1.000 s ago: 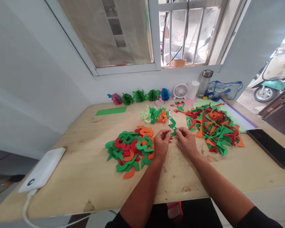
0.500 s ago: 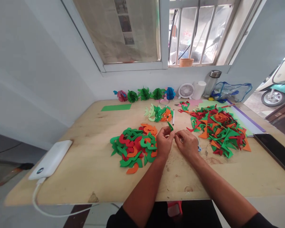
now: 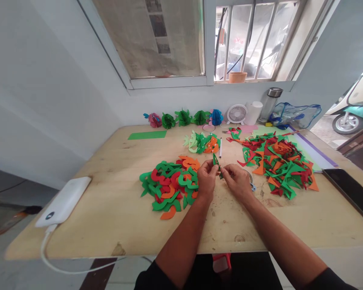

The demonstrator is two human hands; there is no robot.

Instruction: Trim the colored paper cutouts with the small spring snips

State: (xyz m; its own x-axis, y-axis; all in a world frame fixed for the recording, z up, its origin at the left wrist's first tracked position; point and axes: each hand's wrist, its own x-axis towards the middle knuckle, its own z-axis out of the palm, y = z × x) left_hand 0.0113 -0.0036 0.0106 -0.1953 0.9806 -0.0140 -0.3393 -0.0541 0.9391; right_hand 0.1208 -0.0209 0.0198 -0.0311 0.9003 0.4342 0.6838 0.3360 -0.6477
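My left hand [image 3: 206, 179] pinches a small folded piece of green paper [image 3: 215, 159] above the middle of the table. The fingertips of my right hand [image 3: 238, 181] are closed on the lower end of that piece. Left of my hands lies a pile of curved paper cut-outs [image 3: 166, 183] in green, red and orange. Just beyond my right hand a light blue handle or ring [image 3: 253, 187] shows, partly hidden by the hand. A white pen [image 3: 220, 148] lies past my fingers, beside small spotted folded paper pieces [image 3: 201, 143].
A heap of paper scraps [image 3: 280, 163] covers the right side, with a black phone [image 3: 351, 193] near it. A white power bank [image 3: 65, 201] with a cable sits at the left. Honeycomb paper figures [image 3: 184, 117], a small fan [image 3: 237, 114] and a bottle [image 3: 270, 105] line the wall.
More of the green paper now shows between my hands, and it stands more upright. My right fingers have moved slightly and now grip its lower end.
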